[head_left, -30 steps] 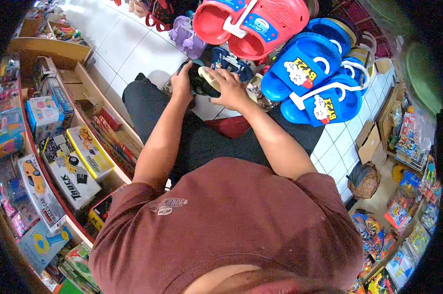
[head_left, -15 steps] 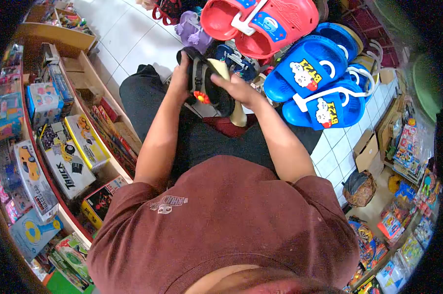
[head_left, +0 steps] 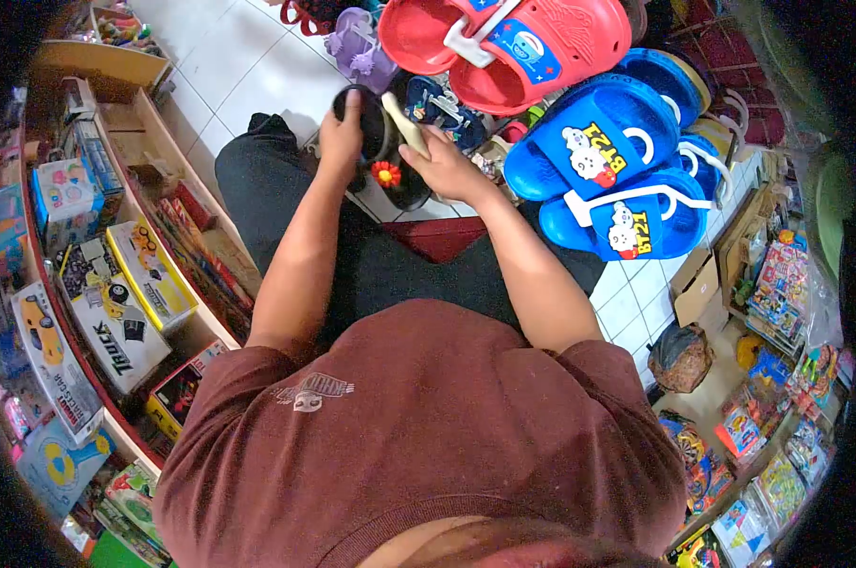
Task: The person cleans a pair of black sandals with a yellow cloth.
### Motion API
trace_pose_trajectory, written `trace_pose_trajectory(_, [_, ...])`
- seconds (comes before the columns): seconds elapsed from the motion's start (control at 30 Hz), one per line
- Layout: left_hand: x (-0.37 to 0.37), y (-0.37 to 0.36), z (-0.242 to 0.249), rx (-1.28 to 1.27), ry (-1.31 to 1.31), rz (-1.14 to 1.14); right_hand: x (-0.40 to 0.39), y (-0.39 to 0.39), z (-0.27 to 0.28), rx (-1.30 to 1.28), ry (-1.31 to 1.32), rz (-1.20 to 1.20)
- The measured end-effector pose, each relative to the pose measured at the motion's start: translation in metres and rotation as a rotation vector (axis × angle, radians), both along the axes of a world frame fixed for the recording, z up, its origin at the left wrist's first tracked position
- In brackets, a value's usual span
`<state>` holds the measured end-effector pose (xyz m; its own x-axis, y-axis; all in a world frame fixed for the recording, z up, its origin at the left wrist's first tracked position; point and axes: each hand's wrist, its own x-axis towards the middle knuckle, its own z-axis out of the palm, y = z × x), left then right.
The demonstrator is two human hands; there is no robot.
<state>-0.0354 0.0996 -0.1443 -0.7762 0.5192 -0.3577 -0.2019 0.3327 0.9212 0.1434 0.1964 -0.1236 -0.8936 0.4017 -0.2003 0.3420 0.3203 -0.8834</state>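
Above the person's lap, at the near edge of a heap of footwear, both hands are busy with one small black sandal (head_left: 390, 161) that carries a red flower ornament. The left hand (head_left: 341, 140) is closed around the sandal's far-left end, thumb over the top, while the right hand (head_left: 444, 166) grips its right side and also pinches a pale, flat piece (head_left: 404, 128) against it; what that piece is cannot be told. The step in hand looks like inspecting or fitting the sandal, turned upright between the palms. A next move would call for a steady hold from the left hand so the right can work the pale piece without dropping it. Just to the right hang blue slippers (head_left: 593, 151) and, farther off, red clogs (head_left: 513, 43); boxed toys (head_left: 115, 303) fill the shelf at left.
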Motion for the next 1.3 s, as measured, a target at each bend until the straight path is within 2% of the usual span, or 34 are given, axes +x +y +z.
trace_pose_trajectory(0.03, [0.003, -0.001, 0.019, -0.031, -0.108, 0.029, -0.001, 0.002, -0.003, 0.012, -0.014, 0.032])
trace_pose_trajectory(0.13, [0.02, 0.005, 0.027, -0.017, -0.001, -0.132, -0.008, -0.006, -0.008, -0.044, 0.376, -0.153])
trace_pose_trajectory(0.17, [0.027, 0.005, 0.028, -0.093, 0.029, -0.261, -0.011, -0.006, -0.007, -0.007, 0.421, -0.181])
trace_pose_trajectory(0.2, [0.033, 0.01, 0.028, -0.016, 0.095, -0.342, -0.012, -0.006, -0.001, 0.008, 0.444, -0.221])
trace_pose_trajectory(0.27, [0.035, 0.007, 0.031, -0.027, -0.007, -0.325, -0.013, 0.001, -0.009, 0.089, 0.461, -0.176])
trace_pose_trajectory(0.33, [0.022, 0.009, 0.029, -0.126, -0.119, -0.114, -0.005, 0.003, -0.016, -0.057, 0.273, -0.083])
trace_pose_trajectory(0.37, [0.016, 0.007, 0.029, 0.024, -0.214, -0.047, -0.002, 0.004, -0.019, -0.13, 0.183, -0.04])
trace_pose_trajectory(0.4, [0.005, 0.005, 0.016, -0.008, -0.304, 0.021, 0.0, 0.004, -0.017, -0.103, 0.174, -0.036])
trace_pose_trajectory(0.47, [0.002, 0.005, -0.004, -0.017, -0.232, 0.052, 0.004, 0.001, -0.012, -0.054, 0.152, -0.03])
trace_pose_trajectory(0.57, [0.015, 0.008, 0.008, -0.041, -0.234, -0.12, -0.003, 0.004, -0.007, -0.084, 0.29, -0.167])
trace_pose_trajectory(0.6, [0.019, 0.01, -0.005, -0.035, -0.094, -0.275, -0.005, 0.005, -0.002, -0.116, 0.374, -0.194])
trace_pose_trajectory(0.63, [0.017, 0.013, -0.042, -0.098, -0.052, -0.299, -0.003, 0.005, 0.014, -0.235, 0.185, -0.233])
trace_pose_trajectory(0.67, [0.016, 0.014, -0.068, -0.161, -0.01, -0.318, -0.002, 0.005, 0.014, -0.2, 0.237, -0.227])
trace_pose_trajectory(0.7, [0.023, 0.014, -0.039, -0.166, -0.077, -0.339, 0.0, 0.004, 0.01, -0.167, 0.29, -0.219])
trace_pose_trajectory(0.73, [0.023, 0.016, -0.031, -0.14, -0.116, -0.341, 0.001, 0.004, 0.015, -0.132, 0.343, -0.21])
trace_pose_trajectory(0.8, [0.022, 0.021, -0.016, -0.075, -0.185, -0.343, 0.005, 0.007, 0.019, -0.175, 0.212, -0.253])
trace_pose_trajectory(0.87, [0.012, 0.029, -0.01, -0.191, 0.0, -0.289, 0.006, 0.014, 0.004, -0.213, 0.107, -0.248])
trace_pose_trajectory(0.9, [0.008, 0.033, -0.003, -0.242, 0.077, -0.264, 0.008, 0.011, 0.007, -0.27, 0.262, -0.219])
trace_pose_trajectory(0.93, [0.007, 0.036, 0.002, -0.298, 0.148, -0.242, 0.011, 0.01, 0.01, -0.198, 0.104, -0.239])
trace_pose_trajectory(1.0, [0.006, 0.042, 0.009, -0.037, 0.296, -0.127, 0.028, 0.004, 0.027, -0.181, 0.122, -0.203])
trace_pose_trajectory(1.07, [0.009, 0.037, 0.049, -0.125, 0.371, -0.197, 0.036, 0.0, 0.037, -0.117, 0.197, -0.197])
trace_pose_trajectory(1.17, [0.027, 0.022, 0.093, -0.112, -0.032, -0.177, 0.041, -0.006, 0.041, 0.071, 0.371, -0.168])
trace_pose_trajectory(1.27, [0.02, 0.002, 0.09, -0.074, -0.24, -0.245, 0.039, -0.013, 0.057, 0.22, 0.546, -0.114])
trace_pose_trajectory(1.3, [0.023, -0.006, 0.093, -0.013, -0.345, -0.215, 0.037, -0.015, 0.064, 0.16, 0.572, -0.058])
